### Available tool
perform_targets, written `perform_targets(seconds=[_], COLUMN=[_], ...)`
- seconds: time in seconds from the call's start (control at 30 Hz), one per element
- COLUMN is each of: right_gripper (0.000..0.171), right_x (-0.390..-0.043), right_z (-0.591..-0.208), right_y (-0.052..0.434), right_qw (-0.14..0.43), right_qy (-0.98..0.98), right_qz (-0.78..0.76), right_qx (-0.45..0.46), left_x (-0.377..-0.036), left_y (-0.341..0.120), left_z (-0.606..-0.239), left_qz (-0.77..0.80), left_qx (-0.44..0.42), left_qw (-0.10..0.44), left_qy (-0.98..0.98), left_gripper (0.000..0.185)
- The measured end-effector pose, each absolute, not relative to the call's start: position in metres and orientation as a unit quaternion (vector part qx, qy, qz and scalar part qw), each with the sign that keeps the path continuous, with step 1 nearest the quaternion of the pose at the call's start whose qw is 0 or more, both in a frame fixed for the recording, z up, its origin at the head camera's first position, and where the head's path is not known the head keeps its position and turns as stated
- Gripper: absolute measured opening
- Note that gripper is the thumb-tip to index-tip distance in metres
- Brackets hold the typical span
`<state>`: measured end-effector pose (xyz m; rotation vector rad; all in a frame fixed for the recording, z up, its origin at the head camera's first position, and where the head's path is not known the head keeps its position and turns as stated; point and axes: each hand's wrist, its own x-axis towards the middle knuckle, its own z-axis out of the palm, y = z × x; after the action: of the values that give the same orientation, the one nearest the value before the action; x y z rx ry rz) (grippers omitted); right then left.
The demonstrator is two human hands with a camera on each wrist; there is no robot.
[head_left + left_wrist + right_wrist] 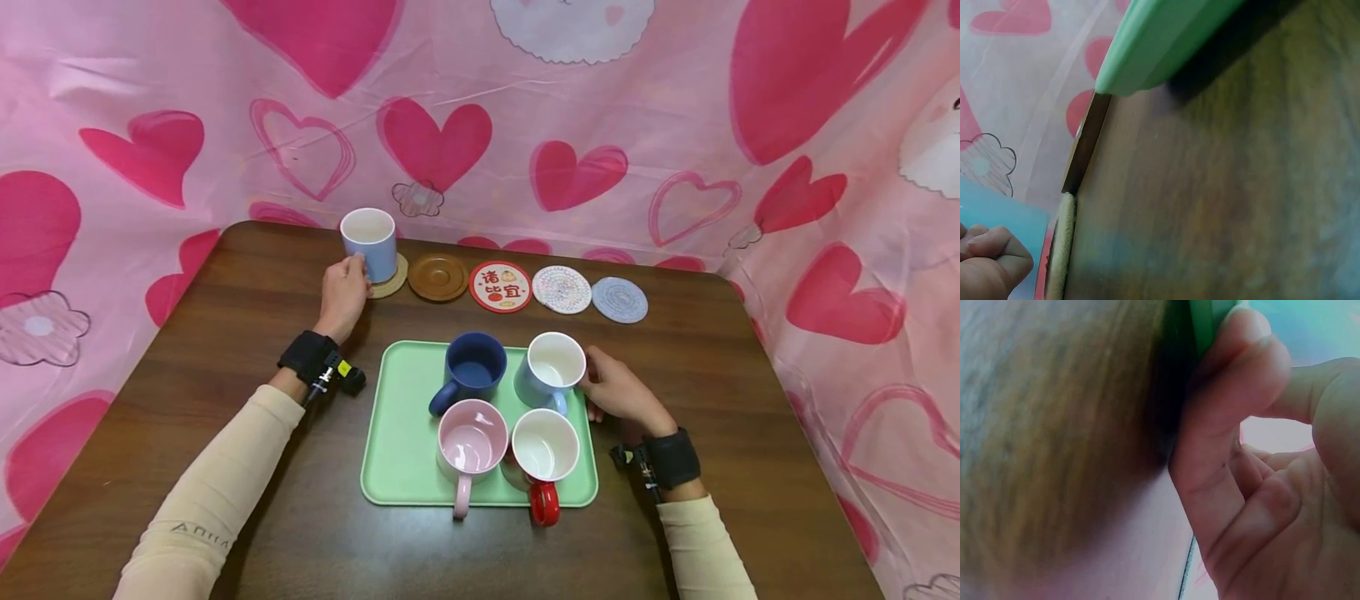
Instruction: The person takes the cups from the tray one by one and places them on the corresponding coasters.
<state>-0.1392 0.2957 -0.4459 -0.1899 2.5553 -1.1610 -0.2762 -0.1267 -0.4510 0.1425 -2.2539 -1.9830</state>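
Light-blue mug [375, 247] — left fingers [357, 266] gripping — (tan coaster [389, 288] beneath)

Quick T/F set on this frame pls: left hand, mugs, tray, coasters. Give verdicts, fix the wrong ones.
1. The left hand holds a light blue mug. True.
2. A pink mug stands on the green tray. True.
3. The tray holds five mugs. False: it holds four.
4. The wooden coaster lies between the straw coaster and the red-rimmed coaster. True.
5. The straw coaster is at the right end of the coaster row. False: it is at the left end in the head view.
6. The pink mug's handle points toward the coasters. False: it points away from them.
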Motion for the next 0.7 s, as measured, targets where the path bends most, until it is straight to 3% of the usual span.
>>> perform_targets(seconds=[0.7], right_gripper=[0.025], right_x=[-0.1406], right_z=[-0.4469], right_y=[0.2956], right_qw=[0.164], right_qy=[0.892], right_qz=[-0.414], right_qx=[-0.079], left_x=[-0.2759], left_y=[-0.1292], left_z=[-0.4583], left_qz=[-0.662], left_qx=[0.044], left_qw=[0.045], left_qy=[-0.747], left_gripper=[0.052])
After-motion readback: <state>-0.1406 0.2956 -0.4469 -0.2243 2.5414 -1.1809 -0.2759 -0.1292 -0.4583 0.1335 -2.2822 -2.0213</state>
